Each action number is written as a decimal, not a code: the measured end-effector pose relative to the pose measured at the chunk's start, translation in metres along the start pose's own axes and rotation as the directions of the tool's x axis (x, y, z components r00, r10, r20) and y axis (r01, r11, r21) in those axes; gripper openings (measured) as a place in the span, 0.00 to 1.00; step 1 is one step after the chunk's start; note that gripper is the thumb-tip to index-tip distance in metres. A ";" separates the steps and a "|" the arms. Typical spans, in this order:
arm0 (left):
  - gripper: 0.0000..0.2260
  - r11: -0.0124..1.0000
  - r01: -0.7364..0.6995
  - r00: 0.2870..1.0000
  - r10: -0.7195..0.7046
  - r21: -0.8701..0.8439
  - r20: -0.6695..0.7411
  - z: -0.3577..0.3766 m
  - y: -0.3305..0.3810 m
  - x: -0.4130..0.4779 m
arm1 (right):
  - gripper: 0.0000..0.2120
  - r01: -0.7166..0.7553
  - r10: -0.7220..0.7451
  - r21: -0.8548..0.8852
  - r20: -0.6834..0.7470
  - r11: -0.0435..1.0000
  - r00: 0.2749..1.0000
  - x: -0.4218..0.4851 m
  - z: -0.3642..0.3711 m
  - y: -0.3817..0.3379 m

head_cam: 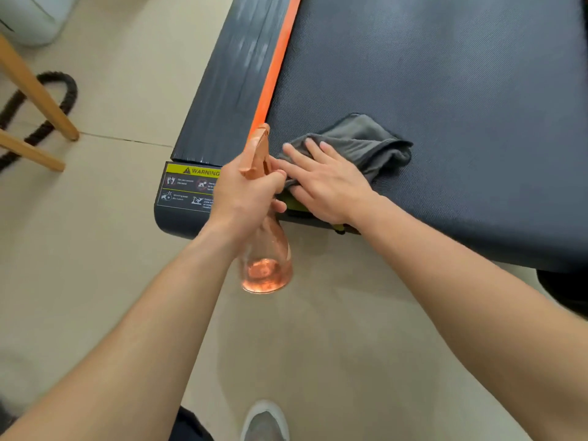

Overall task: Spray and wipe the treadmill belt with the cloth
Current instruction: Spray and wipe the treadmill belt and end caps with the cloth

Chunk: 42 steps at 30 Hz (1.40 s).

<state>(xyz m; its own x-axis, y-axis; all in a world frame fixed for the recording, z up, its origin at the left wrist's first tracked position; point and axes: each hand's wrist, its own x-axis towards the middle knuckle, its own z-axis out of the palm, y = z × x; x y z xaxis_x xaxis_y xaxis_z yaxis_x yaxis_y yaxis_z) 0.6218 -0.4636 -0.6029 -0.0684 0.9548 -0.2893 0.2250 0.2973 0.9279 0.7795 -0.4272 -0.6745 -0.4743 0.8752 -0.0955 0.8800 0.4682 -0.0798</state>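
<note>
The dark textured treadmill belt (pixel 445 90) fills the upper right, edged on its left by an orange stripe (pixel 276 65). A crumpled grey cloth (pixel 372 144) lies on the belt's near left corner. My right hand (pixel 324 183) rests flat on the cloth with fingers spread, pressing it onto the belt. My left hand (pixel 245 195) grips the neck of a clear peach-tinted spray bottle (pixel 265 265), whose nozzle points away over the belt edge. The bottle hangs in front of the treadmill's near end.
A dark side rail (pixel 229 74) runs left of the stripe, ending in a yellow warning label (pixel 187 186). Light wooden legs (pixel 35 100) and a black rope (pixel 60 90) lie on the beige floor at left. My grey shoe (pixel 265 421) shows at the bottom.
</note>
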 end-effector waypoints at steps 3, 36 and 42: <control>0.27 0.999 -0.015 0.998 0.017 0.029 -0.057 -0.018 -0.001 -0.006 | 0.26 0.112 -0.112 -0.007 0.015 0.994 0.994 0.029 -0.007 -0.013; 0.03 0.915 0.366 0.931 -0.363 0.171 -0.049 -0.007 -0.036 -0.066 | 0.28 -0.324 0.295 -0.036 -0.329 0.945 0.897 -0.098 0.026 0.050; 0.01 0.885 0.415 0.902 -0.431 0.212 0.034 -0.013 -0.033 -0.067 | 0.26 -0.269 0.230 -0.067 -0.344 0.961 0.910 -0.124 0.031 0.052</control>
<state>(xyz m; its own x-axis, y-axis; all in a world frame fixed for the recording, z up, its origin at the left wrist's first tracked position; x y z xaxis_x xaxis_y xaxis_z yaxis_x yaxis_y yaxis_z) 0.6059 -0.5373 -0.6112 -0.1261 0.7325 -0.6690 0.3765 0.6593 0.6509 0.8829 -0.5150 -0.6974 -0.2203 0.9465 0.2358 0.9747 0.2230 0.0155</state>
